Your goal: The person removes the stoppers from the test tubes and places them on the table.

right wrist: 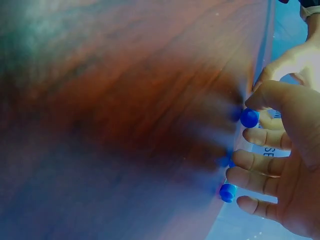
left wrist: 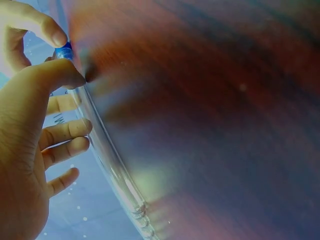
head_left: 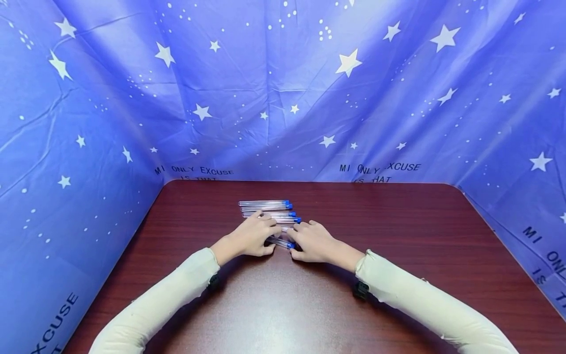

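Several clear-barrelled pens [head_left: 265,208] with blue ends lie roughly side by side on the tabletop [head_left: 398,221], towards its far edge and a little left of the midpoint between its far corners, in the head view. Nearer the front edge, the nearest pen [head_left: 280,242] slants between the two hands: the left hand [head_left: 253,235] pinches its barrel and the right hand [head_left: 313,242] holds it narrowly at the blue end. In the left wrist view, the left thumb lies over the barrel while the lower fingers reach out fairly straight; a right fingertip meets the blue end. In the right wrist view, thumb and forefinger close about that end, the other fingers spread beside further blue ends [right wrist: 228,192]. Handling it well probably calls for a light, matched pinch, since smooth round barrels could roll. Turning the pen parallel to its neighbours would be best done low over the tabletop, both hands moving together, with the spread fingers lifted enough not to nudge the other pens.
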A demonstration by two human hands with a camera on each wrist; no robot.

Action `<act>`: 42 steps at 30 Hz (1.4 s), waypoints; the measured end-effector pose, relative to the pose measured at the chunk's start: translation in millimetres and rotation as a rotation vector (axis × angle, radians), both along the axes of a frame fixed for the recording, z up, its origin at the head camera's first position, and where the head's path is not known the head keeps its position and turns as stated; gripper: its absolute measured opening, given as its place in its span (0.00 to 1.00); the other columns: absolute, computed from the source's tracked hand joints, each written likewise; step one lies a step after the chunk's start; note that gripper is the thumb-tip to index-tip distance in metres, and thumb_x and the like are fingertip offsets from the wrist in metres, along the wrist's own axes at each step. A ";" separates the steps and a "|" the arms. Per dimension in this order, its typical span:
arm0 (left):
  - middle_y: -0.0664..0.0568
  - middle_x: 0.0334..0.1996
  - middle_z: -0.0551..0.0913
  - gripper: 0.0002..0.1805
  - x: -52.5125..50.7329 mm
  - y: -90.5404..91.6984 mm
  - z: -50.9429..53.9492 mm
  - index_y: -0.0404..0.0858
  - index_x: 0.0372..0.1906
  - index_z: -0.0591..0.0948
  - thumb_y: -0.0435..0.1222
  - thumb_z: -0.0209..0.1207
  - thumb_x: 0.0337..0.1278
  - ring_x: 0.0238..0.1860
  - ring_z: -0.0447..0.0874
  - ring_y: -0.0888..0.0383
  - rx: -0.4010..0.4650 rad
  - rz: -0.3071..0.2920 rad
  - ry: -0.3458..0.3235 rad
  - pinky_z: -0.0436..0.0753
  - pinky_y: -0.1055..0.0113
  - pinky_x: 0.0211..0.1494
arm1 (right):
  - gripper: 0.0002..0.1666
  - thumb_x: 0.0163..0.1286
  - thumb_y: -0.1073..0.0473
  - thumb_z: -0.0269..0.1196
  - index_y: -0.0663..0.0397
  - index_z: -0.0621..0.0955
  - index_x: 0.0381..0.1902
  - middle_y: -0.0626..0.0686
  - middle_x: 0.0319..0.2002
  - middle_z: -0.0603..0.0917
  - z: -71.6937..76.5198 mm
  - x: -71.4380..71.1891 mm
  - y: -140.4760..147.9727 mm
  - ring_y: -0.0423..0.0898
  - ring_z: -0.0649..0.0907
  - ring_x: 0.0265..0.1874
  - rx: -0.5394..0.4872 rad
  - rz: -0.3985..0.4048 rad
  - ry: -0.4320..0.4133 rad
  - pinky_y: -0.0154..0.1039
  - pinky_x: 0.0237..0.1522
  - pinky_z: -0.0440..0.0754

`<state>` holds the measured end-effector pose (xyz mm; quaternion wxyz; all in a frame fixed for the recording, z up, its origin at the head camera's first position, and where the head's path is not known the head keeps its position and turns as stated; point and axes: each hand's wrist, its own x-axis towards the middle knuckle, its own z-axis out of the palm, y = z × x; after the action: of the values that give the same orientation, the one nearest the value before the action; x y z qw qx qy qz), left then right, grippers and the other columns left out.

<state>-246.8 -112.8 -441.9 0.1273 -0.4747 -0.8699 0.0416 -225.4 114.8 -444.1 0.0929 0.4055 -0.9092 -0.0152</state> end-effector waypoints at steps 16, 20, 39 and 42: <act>0.59 0.32 0.83 0.10 -3.3 2.0 0.9 0.48 0.35 0.80 0.47 0.64 0.52 0.41 0.83 0.57 0.089 -0.033 0.052 0.77 0.55 0.55 | 0.14 0.63 0.47 0.63 0.50 0.78 0.37 0.48 0.32 0.82 2.5 -4.6 7.2 0.48 0.83 0.34 -0.048 0.010 0.044 0.47 0.39 0.79; 0.59 0.32 0.85 0.10 -3.3 2.5 6.2 0.47 0.38 0.80 0.46 0.63 0.53 0.41 0.84 0.56 0.132 -0.036 0.064 0.77 0.54 0.56 | 0.14 0.62 0.47 0.63 0.50 0.78 0.37 0.47 0.31 0.80 7.8 -7.3 13.3 0.47 0.81 0.32 -0.084 0.027 0.098 0.46 0.37 0.78; 0.56 0.34 0.84 0.11 -8.5 14.7 53.6 0.44 0.41 0.82 0.43 0.64 0.53 0.39 0.80 0.54 0.331 -0.081 0.242 0.77 0.55 0.55 | 0.13 0.59 0.51 0.64 0.51 0.78 0.36 0.50 0.30 0.79 54.8 -21.2 38.7 0.50 0.79 0.30 -0.241 0.115 0.395 0.43 0.32 0.73; 0.56 0.33 0.83 0.11 -8.4 18.3 59.9 0.44 0.41 0.82 0.42 0.63 0.54 0.39 0.80 0.53 0.354 -0.096 0.259 0.77 0.56 0.55 | 0.13 0.59 0.51 0.65 0.52 0.78 0.37 0.50 0.30 0.79 61.8 -19.5 42.2 0.51 0.79 0.30 -0.249 0.116 0.420 0.44 0.33 0.73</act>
<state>-255.2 -94.5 -382.0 0.3214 -0.4764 -0.8164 -0.0573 -244.9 157.1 -382.4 0.3295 0.4304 -0.8401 0.0185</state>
